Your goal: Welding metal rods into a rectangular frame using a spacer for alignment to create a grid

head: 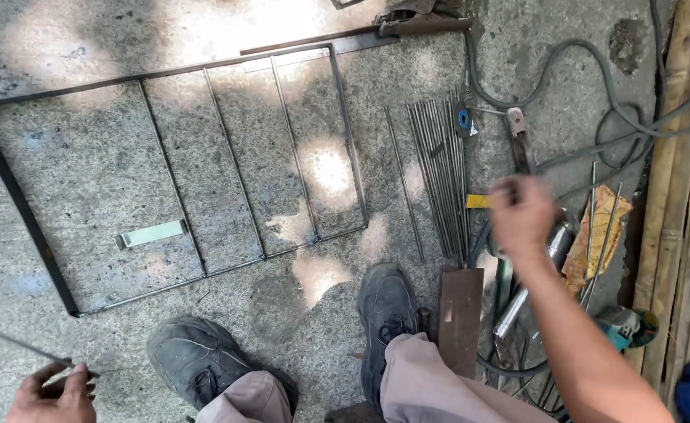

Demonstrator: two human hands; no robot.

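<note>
Left hand (51,395) sits at the bottom corner of my view, fingers pinched shut on a thin metal rod (16,342) that runs up and off the left edge. My right hand (521,213) is blurred, reaching out over the clutter on the right; I cannot tell whether it grips anything. Just left of it a bundle of rods (439,176) lies on the concrete floor (298,313). A welded metal frame (172,180) with thin bars lies flat ahead, and both shoes (388,309) stand near its lower edge.
</note>
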